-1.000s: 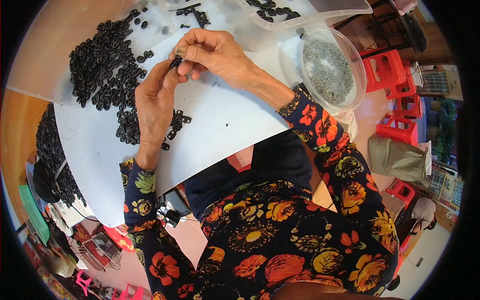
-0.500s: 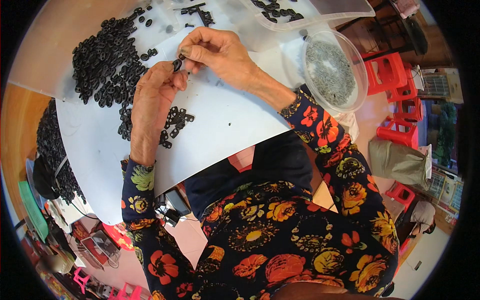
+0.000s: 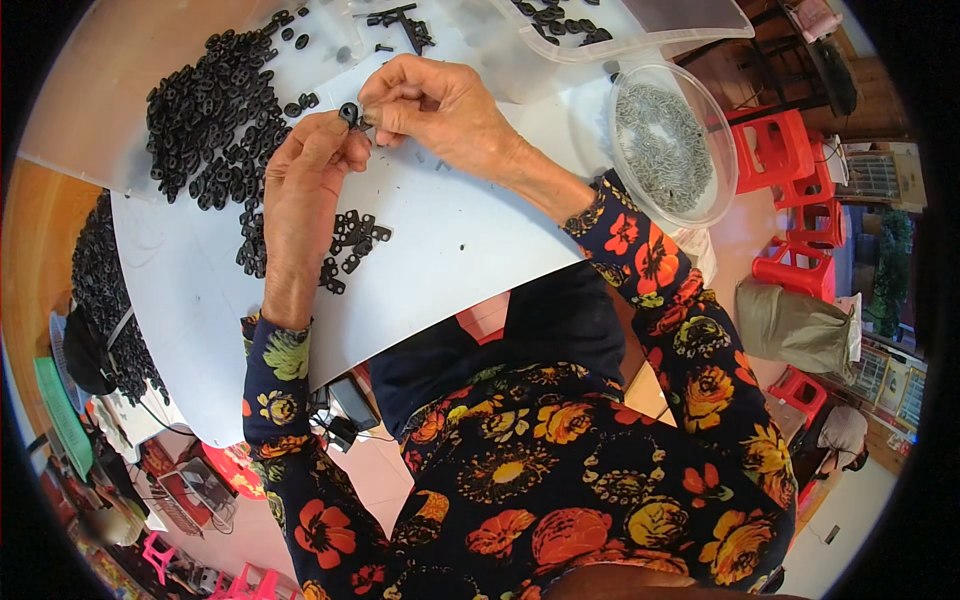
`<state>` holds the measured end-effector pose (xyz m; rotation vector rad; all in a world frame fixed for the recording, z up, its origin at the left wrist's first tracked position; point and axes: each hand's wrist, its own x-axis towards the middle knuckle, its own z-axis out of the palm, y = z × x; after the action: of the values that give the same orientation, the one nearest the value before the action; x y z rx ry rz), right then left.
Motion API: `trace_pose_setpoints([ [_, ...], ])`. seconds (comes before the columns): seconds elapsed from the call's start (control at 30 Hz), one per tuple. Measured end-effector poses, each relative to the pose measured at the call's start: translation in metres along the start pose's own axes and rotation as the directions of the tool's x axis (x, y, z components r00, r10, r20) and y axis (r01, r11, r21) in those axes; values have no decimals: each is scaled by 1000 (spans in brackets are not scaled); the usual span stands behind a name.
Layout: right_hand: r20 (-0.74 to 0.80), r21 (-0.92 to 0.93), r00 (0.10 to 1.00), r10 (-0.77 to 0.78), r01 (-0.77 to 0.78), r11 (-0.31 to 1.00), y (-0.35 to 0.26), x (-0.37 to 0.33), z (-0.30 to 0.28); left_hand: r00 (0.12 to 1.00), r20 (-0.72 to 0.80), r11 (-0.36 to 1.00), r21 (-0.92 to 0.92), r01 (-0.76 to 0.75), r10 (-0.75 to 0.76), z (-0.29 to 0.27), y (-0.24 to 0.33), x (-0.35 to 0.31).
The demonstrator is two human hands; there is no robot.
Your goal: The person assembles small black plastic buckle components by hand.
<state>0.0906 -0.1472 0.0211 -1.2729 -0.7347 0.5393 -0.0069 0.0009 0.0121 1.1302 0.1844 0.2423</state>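
Observation:
Between the thumb and finger of my left hand [image 3: 312, 165] is a small black oval plastic piece [image 3: 349, 113] with a hole in it. My right hand [image 3: 425, 105] is pinched right beside that piece, its fingertips almost touching it; what it holds is too small to make out. A large pile of similar black pieces [image 3: 205, 120] lies beyond my left hand. A smaller group of black pieces [image 3: 358, 240] lies on the white tabletop [image 3: 440, 260] next to my left wrist.
A round clear tub [image 3: 722, 150] of small metal parts stands right of my right forearm. Behind it is a clear plastic bin [image 3: 660, 40] with black pieces. Longer black parts [image 3: 412, 28] lie at the far edge. Red stools [image 3: 775, 150] stand on the floor at right.
The black piece has risen slightly and turned, so that its hole faces up more. Both hands stay close together, with the right fingertips now just beside the piece.

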Motion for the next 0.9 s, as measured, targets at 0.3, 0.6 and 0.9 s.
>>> trace_pose_setpoints([
  [0.3, 36, -71, 999, -22, 24, 997, 5, 1, -7, 998, 50, 996, 77, -47, 43, -1, 1, 0],
  [0.6, 110, -71, 994, -28, 36, 997, 10, 0, -6, 993, 10, 948, 298, -112, 114, 3, 0, -2],
  [0.9, 107, 71, 994, 13, -20, 997, 12, 0, -3, 998, 34, 990, 136, -50, 45, 11, 4, -3],
])
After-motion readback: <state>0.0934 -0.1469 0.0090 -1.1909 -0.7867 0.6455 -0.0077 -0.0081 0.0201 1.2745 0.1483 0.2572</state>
